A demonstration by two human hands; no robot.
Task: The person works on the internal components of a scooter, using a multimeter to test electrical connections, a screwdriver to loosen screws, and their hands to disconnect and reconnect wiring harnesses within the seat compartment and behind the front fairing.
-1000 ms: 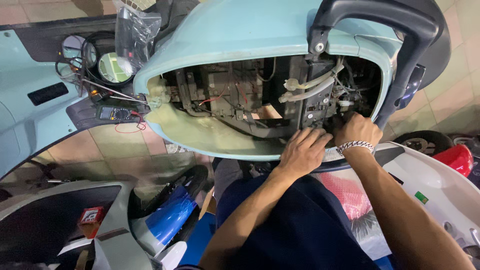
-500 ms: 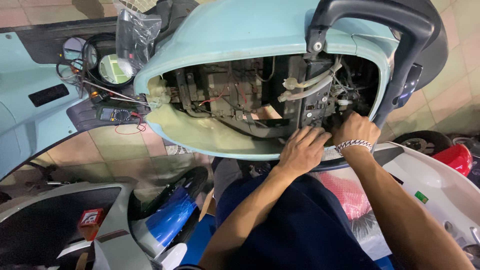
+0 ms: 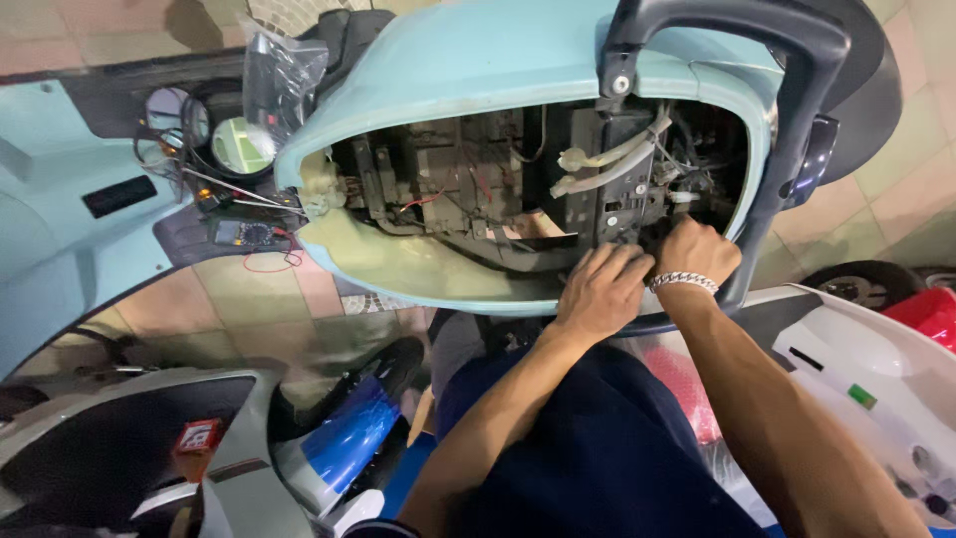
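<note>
- Both hands work at the lower right edge of the open scooter body (image 3: 478, 60); fingers of each are curled in, what they grip is hidden, cannot tell.
- Left hand (image 3: 600, 291) knuckles up, fingertips tucked into the compartment opening just below the black component box (image 3: 607, 179).
- Right hand (image 3: 699, 251) just beside the left, touching or nearly so, fingers bent into the wiring at the right end of the opening; silver chain bracelet (image 3: 683, 282) on its wrist.
- Pale blue scooter shell lies with its underseat cavity exposed: dark frame parts, red wire (image 3: 423, 202), two whitish hoses (image 3: 607, 164) running diagonally across the right part.
- Black grab rail (image 3: 787, 149) arches over the right end of the shell.
- Multimeter (image 3: 244, 233) with red lead sits on the dark panel left of the cavity, near the round gauge (image 3: 237, 144).
- Clear plastic bag (image 3: 284, 75) above the gauge.
- Tiled floor (image 3: 249, 299) below the shell.
- Blue-and-grey scooter (image 3: 339, 448) bottom left, white scooter body (image 3: 876, 389) and red part (image 3: 926, 309) at the right edge.
- Person wears dark blue clothing (image 3: 597, 458).
</note>
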